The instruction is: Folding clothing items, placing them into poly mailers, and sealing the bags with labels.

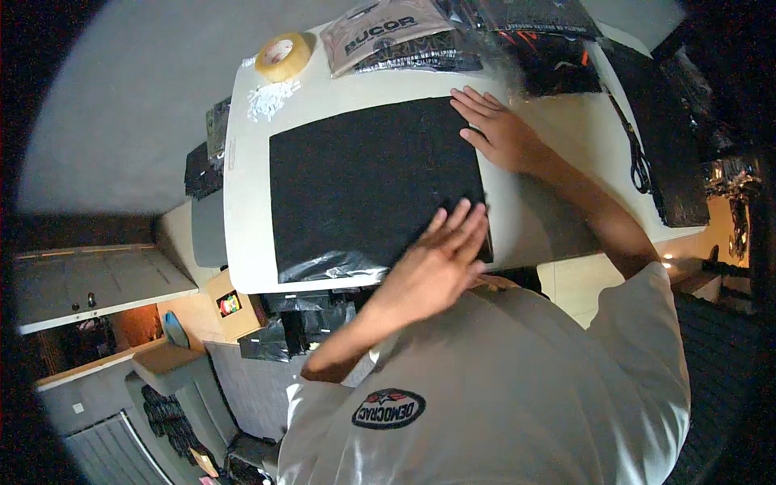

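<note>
A flat black rectangular sheet or package (364, 182), with a shiny plastic strip along its near edge, lies on the white table (248, 200). My left hand (439, 260) rests palm down over its near right part, fingers spread and slightly blurred. At its far right corner, my right hand (500, 130) lies flat, fingertips on the corner and the palm beyond the edge. Neither hand grasps anything. Whether the black item is a bag or a wrapped garment cannot be told.
A roll of clear packing tape (283, 56) and small white strips (271, 100) are at the far left. Plastic-wrapped packages (388, 36) with writing lie at the back. A dark cord or strap (638, 157) is on the right. Black packages (297, 321) sit below the near edge.
</note>
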`<state>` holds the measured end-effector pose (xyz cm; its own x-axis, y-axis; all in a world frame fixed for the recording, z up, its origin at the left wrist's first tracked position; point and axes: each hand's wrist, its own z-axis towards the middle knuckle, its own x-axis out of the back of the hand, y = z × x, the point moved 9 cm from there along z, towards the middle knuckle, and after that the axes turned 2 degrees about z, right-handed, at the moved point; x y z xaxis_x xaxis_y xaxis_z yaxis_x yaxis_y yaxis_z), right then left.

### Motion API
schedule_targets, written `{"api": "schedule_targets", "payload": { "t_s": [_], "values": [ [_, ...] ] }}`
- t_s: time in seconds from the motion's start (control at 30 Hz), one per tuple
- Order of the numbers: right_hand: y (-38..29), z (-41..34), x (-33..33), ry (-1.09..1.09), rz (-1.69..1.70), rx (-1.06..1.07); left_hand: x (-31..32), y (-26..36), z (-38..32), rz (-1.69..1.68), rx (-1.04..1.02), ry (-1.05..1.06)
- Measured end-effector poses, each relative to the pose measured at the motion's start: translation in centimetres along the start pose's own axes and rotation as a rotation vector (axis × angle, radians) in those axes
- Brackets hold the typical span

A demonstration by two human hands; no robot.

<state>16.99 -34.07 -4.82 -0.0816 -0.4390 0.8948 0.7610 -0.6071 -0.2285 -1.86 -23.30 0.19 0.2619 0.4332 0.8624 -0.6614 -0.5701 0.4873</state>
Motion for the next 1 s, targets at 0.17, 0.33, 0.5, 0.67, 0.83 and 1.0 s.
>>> {"api": "schedule_targets", "payload": {
  "t_s": [0.17, 0.33, 0.5, 0.67, 0.83, 1.0],
  "values": [
    [-0.2, 0.0, 0.2, -0.018, 0.012, -0.017, 1.8, -4.4, 4.2, 0.218, -0.084, -0.067],
    [-0.2, 0.1, 0.3, -0.042, 0.003, -0.018, 1.3, -5.4, 6.4, 0.370, -0.277, -0.154],
    [-0.9, 0.3, 1.3, 0.032, -0.008, 0.007, 0.0, -5.4, 5.5, 0.422, -0.333, -0.215],
    [-0.3, 0.0, 0.6, -0.007, 0.005, -0.025, 0.1, -3.6, 4.4, 0.422, -0.381, -0.221],
    [-0.7, 0.1, 0.7, 0.046, -0.028, -0.002, -0.3, -1.9, 2.7, 0.469, -0.449, -0.221],
    [-0.7, -0.1, 0.8, 0.031, -0.038, -0.014, -1.4, -0.2, 1.1, 0.440, -0.509, -0.267]
  ]
}}
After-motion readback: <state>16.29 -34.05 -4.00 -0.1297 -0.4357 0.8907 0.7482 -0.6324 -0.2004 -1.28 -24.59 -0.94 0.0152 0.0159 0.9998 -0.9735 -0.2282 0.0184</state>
